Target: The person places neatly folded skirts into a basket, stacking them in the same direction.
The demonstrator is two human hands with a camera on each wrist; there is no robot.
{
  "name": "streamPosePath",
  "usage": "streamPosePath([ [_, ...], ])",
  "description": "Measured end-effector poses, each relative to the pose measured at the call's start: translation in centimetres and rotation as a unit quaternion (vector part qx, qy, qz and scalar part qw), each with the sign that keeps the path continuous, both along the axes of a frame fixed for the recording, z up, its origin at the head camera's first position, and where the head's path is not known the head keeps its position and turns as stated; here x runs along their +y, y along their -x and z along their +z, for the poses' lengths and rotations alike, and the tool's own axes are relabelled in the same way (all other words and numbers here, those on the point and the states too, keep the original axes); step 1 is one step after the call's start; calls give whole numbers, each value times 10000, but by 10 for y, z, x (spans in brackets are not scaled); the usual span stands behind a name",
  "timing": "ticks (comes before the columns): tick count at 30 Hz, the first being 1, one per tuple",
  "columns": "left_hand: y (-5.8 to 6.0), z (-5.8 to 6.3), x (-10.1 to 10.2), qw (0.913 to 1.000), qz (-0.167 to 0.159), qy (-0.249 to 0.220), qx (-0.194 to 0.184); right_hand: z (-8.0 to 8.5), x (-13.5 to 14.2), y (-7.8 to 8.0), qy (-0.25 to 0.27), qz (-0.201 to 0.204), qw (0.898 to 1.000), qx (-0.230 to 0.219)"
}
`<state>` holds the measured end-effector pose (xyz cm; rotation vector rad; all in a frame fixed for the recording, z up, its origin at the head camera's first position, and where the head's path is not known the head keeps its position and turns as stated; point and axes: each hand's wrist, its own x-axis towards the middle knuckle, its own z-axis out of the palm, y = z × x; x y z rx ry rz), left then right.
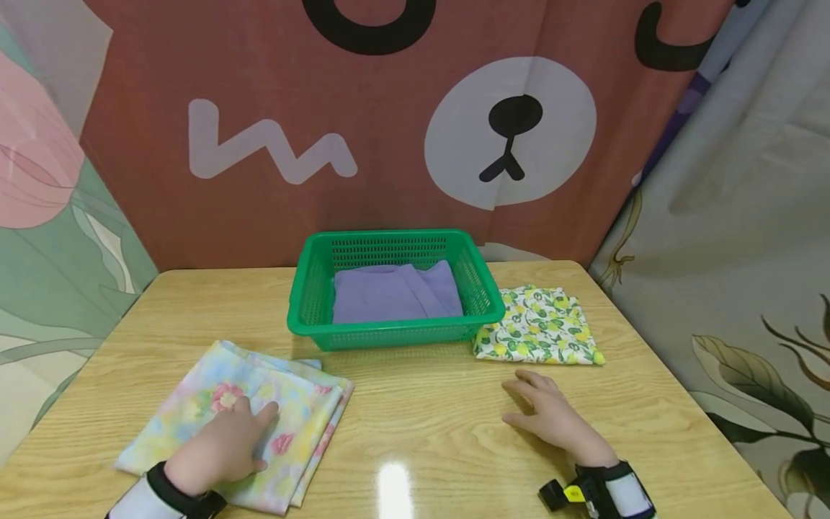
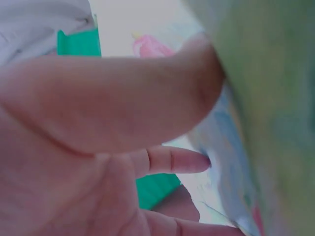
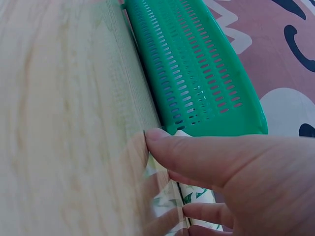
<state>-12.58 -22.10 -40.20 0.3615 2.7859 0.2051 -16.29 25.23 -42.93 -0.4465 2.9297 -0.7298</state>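
A folded pastel cloth with pink flowers [image 1: 175,422] lies at the front left of the table in the head view. My left hand [image 1: 223,443] rests on it, fingers spread; in the left wrist view the thumb [image 2: 162,103] touches the fabric. On the right, my right hand [image 1: 551,417] is low over the wooden table with its fingers loosely extended and nothing held. Just beyond those fingers sits a folded lemon-print cloth [image 1: 545,328], seen partly behind the fingers in the right wrist view.
A green perforated basket [image 1: 389,334] stands at the back middle of the table [image 1: 415,411], with a folded purple cloth [image 1: 389,295] inside. The basket's right corner overlaps the lemon-print cloth in the head view. Printed curtains [image 1: 272,209] hang behind and beside the table.
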Motion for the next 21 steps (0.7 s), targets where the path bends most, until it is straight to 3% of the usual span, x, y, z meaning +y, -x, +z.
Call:
streamPosePath([
  [12,-12,-5,36,9973,-468,-51,561,1,0,0,12,61,10000,58],
  [21,-12,-5,70,9919,-669,668,843,1,-1,-1,33,52,10000,42],
])
